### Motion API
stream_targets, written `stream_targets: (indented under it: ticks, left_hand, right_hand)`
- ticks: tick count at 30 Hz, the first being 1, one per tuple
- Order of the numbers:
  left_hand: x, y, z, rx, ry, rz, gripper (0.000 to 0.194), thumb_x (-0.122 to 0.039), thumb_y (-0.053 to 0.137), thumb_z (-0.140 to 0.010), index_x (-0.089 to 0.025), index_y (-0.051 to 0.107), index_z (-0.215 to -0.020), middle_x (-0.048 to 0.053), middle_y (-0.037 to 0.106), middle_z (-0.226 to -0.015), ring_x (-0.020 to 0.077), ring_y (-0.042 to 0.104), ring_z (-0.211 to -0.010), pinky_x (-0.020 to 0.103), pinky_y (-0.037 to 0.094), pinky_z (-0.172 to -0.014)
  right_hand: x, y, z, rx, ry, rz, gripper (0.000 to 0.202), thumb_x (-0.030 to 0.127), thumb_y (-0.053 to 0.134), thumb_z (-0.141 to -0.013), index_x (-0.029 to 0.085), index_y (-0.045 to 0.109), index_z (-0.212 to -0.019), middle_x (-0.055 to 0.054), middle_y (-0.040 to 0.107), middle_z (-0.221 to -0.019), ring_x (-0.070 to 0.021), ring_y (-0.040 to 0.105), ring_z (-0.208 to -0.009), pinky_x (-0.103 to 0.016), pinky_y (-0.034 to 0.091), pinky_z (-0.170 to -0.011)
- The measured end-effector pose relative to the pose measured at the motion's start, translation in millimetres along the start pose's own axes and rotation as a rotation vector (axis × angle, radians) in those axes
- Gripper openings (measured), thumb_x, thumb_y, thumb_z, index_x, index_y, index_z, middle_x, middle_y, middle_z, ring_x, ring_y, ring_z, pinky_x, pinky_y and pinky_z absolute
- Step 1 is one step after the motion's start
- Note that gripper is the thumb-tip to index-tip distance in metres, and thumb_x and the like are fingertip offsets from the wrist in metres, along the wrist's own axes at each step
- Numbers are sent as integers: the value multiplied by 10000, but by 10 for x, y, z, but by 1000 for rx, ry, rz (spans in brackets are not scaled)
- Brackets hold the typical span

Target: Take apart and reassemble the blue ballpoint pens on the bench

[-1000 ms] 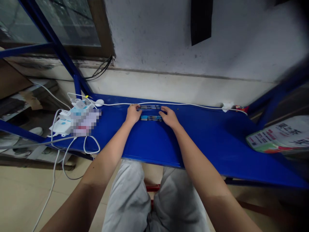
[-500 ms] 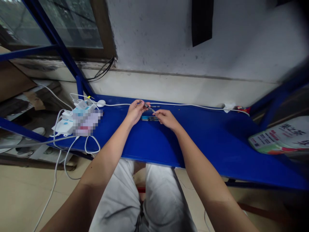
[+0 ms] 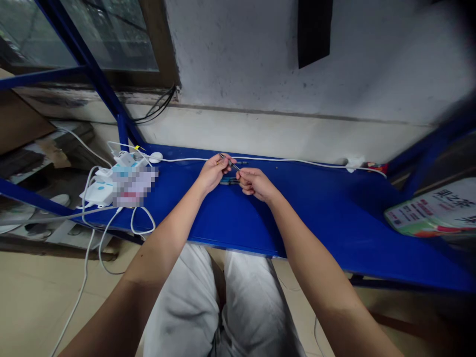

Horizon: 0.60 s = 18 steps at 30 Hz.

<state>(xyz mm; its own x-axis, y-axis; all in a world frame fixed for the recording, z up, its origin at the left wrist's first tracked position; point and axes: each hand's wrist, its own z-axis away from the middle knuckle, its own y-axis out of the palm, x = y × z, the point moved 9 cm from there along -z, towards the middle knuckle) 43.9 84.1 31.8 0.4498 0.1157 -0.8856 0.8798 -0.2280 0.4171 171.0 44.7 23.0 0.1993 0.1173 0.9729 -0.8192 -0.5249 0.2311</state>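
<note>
A slim dark pen [image 3: 234, 165] is held between my two hands, a little above the blue tabletop [image 3: 230, 218]. My left hand [image 3: 214, 172] is closed on its barrel, whose upper end sticks out past the fingertips. At the lower right end, my right hand [image 3: 256, 183] pinches the pen, so the tip is hidden by the fingers. Under and between the hands lie several pens [image 3: 226, 181] with blue and dark parts, partly covered. Behind them, another dark pen [image 3: 242, 162] rests near the white cable.
Power strips and plugs [image 3: 100, 192] with tangled cords stand at the left, beside a blurred-out patch. A white cable [image 3: 290, 159] runs along the back edge. A white tissue [image 3: 354, 163] and a red packet [image 3: 375, 167] lie back right. A printed bag [image 3: 431, 210] is at right.
Both hands have drawn slightly closer together on the pen. The left hand has shifted a little to the right, and the right hand's fingers are curled more, covering more of the pens below.
</note>
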Motion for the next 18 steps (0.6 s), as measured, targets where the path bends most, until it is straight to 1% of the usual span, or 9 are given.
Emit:
stream_targets:
  ticks: [6,10,15,18]
  left_hand:
    - [-53,29,21,-44,39,22,135,-260,810,-888,-188,695,-896,35,767,-897,92,562,-614,251,458,-645]
    - [-49,35,29,-66,32,23,118,-240,791,-905,-183,689,-887,38,760,-908,85,552,-606,250,460,-643]
    - [-41,56,26,-83,39,24,133,-251,780,-919,-178,674,-886,37,753,-920,72,538,-583,240,441,-612]
    - [-33,43,24,-112,46,7,194,-264,781,-921,-172,636,-831,39,754,-921,54,509,-552,232,414,-582]
  right_hand:
    - [18,-41,-40,-87,-87,98,315,485,697,-884,216,555,-804,112,286,-532,-60,161,-460,-225,138,-442]
    - [34,-85,-54,-152,-131,203,335,525,669,-885,224,555,-791,104,299,-520,-70,200,-440,-236,167,-437]
    - [45,-165,-84,-211,-179,352,341,550,603,-911,230,560,-797,89,313,-519,-97,255,-440,-257,216,-456]
    - [125,-187,-76,-251,-245,494,335,526,576,-915,225,553,-769,60,366,-556,-121,335,-513,-270,272,-519]
